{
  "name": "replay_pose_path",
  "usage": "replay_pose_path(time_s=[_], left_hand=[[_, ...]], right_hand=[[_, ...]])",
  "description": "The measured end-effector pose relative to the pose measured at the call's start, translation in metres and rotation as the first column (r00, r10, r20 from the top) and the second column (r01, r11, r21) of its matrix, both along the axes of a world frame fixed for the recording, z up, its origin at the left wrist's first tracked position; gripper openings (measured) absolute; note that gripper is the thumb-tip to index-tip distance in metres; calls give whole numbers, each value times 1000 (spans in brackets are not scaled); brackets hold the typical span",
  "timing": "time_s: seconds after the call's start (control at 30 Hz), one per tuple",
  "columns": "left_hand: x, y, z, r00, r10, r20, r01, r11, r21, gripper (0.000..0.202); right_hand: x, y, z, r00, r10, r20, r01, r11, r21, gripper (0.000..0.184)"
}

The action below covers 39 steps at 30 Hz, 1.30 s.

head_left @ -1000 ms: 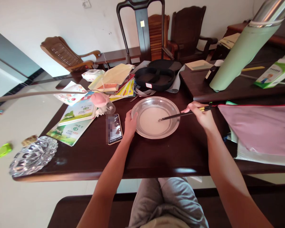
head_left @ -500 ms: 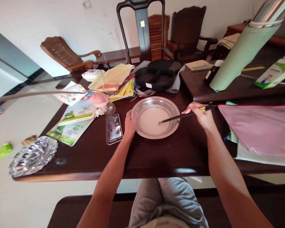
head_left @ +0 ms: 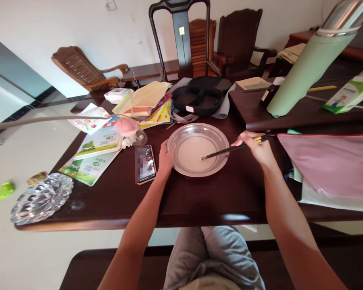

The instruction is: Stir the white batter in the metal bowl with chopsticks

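Observation:
A round metal basin (head_left: 219, 163) stands on the dark table in front of me, with a pale, milky liquid (head_left: 193, 149) in its bottom. My left hand (head_left: 167, 156) grips the basin's left rim, thumb on the inside and fingers around the outer wall. In my right hand (head_left: 255, 145) is a pair of dark chopsticks (head_left: 222, 151) with yellow bands near the upper end. Their tips slant down to the left and touch the liquid near the middle of the basin.
A phone (head_left: 147, 164) lies left of the basin, beside booklets (head_left: 93, 161) and a pink toy (head_left: 128, 127). A glass dish (head_left: 44, 197) sits at the left edge. Behind is a black case (head_left: 198, 98); rightward are a green thermos (head_left: 308, 72) and a pink pouch (head_left: 329, 161).
Hardly anything differs. The chopstick tips have shifted very slightly within the liquid, while my left hand and the basin have stayed in place.

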<state>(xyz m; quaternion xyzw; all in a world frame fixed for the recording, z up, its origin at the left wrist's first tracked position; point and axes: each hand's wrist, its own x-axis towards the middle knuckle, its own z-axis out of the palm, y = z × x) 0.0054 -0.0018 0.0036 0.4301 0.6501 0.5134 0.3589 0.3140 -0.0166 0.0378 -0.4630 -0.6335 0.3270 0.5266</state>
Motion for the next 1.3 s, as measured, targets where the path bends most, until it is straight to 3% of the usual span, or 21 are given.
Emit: replay_pose_path(time_s=[0.1, 0.17, 0.23, 0.4, 0.5, 0.67, 0.73, 0.9, 1.0, 1.13, 1.2, 1.3], left_hand=[[0, 0, 0, 1000, 1, -4, -1, 1000, -1, 36], [0, 0, -1, 1000, 5, -11, -5, 1000, 6, 37], [1, 0, -1, 1000, 5, -13, -5, 1000, 9, 37], [0, 0, 0, 1000, -1, -9, 1, 1000, -1, 36], [0, -1, 2, 1000, -1, -5, 1, 1000, -1, 35], [2, -2, 3, 1000, 13, -27, -13, 1000, 10, 34], [2, -2, 2, 1000, 13, -28, -12, 1000, 5, 35], [0, -1, 1, 999, -13, -36, 13, 1000, -6, 39], [0, -1, 1, 1000, -13, -24, 13, 1000, -6, 38], [2, -1, 1, 1000, 4, -24, -4, 1000, 8, 36], [2, -1, 2, 1000, 9, -28, -9, 1000, 3, 34], [1, -2, 2, 1000, 1, -24, -1, 1000, -6, 34]], right_hand=[[-14, -1, 0, 982, 169, 86, -167, 986, -29, 41], [-23, 1, -3, 967, 213, 144, -211, 977, -24, 36], [-24, 4, -6, 971, 183, 155, -186, 982, 6, 34], [3, 2, -4, 997, -73, 27, 72, 997, 33, 46], [6, -1, 0, 1000, -10, -24, 9, 1000, -19, 51], [-25, 2, -2, 971, 200, 133, -200, 980, -15, 42], [-27, 4, -5, 975, 181, 130, -184, 983, 8, 41], [2, 2, 0, 998, -46, 32, 45, 998, 38, 45], [6, -1, 3, 1000, 24, 9, -24, 1000, -13, 46], [-16, 1, -1, 974, 200, 106, -198, 980, -29, 41], [-23, 4, -6, 974, 189, 127, -189, 982, -8, 40], [-13, 5, -7, 993, 44, 106, -48, 998, 31, 38]])
